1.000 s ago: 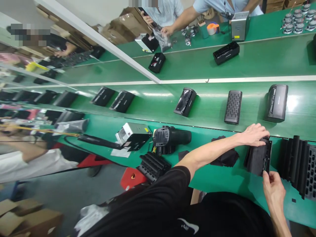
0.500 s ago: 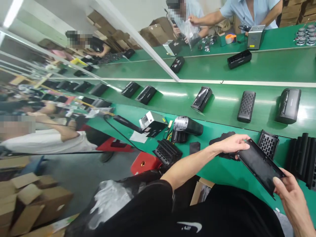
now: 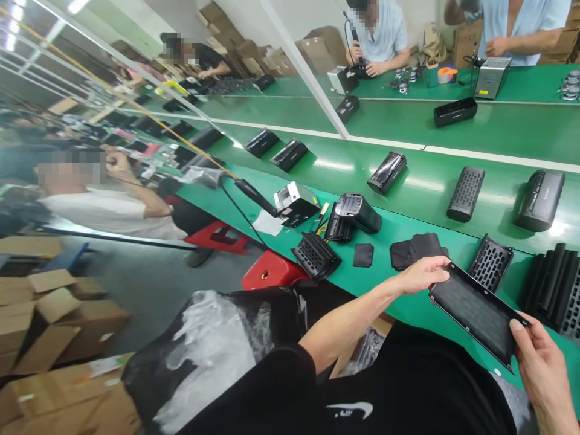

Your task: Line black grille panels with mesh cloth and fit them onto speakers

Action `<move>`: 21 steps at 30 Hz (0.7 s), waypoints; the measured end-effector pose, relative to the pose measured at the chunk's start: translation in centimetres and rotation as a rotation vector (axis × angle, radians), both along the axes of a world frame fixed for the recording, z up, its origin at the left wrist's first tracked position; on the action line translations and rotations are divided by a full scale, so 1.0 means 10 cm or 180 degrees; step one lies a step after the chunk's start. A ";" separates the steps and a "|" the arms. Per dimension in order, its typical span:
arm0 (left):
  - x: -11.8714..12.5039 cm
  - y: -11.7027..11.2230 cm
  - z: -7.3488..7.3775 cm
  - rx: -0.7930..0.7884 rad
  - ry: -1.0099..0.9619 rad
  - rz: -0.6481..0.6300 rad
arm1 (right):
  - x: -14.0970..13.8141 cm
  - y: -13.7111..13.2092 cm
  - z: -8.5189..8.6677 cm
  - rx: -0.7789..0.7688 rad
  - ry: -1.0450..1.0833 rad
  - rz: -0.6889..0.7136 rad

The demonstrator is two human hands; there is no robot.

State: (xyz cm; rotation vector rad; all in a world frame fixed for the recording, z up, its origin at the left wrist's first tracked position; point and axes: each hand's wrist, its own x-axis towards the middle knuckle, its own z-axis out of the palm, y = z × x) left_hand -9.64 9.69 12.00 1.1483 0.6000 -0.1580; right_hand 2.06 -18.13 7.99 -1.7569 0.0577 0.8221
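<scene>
"Above the near edge of the worktop (image 3: 384, 246), what have you got?"

"A black panel (image 3: 475, 311), rectangular, its dark inner face turned up toward my camera. It slants across my view, the right end lower and nearer to me."

"And the grip at each end?"

"Grasping, both of them. My left hand (image 3: 429, 273) pinches the upper left corner, thumb on top. My right hand (image 3: 537, 344) holds the right end, thumb over the rim."

"What lies close to it?"

"Just beyond, I see a perforated panel (image 3: 490, 263) resting on the worktop, with a stack of dark panels (image 3: 550, 284) to its right. Beyond my left hand there's a pile of black cloth pieces (image 3: 419, 246); a small black patch (image 3: 363, 255) lies apart, farther left."

"Anything on the belt (image 3: 426, 187)?"

"Several black housings. Nearest the panel I make out a rounded housing (image 3: 541, 199) at the far right, then a perforated housing (image 3: 466, 193) left of it, neither one touching the other."
</scene>
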 end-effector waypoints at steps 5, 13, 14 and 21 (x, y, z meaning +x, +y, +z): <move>-0.05 -0.06 -0.05 0.0158 -0.0141 -0.0152 | 0.02 -0.15 0.00 -0.0069 -0.0158 0.0002; -0.06 -0.15 -0.11 -0.0139 -0.0413 -0.0187 | 0.02 -0.22 0.14 0.0255 0.0034 -0.0216; -0.05 -0.16 -0.10 -0.0170 -0.0411 -0.0161 | 0.03 -0.23 0.15 0.0271 0.0027 -0.0230; -0.01 -0.21 -0.16 -0.0394 -0.0555 -0.0140 | 0.11 -0.28 0.14 0.0358 0.0126 -0.0232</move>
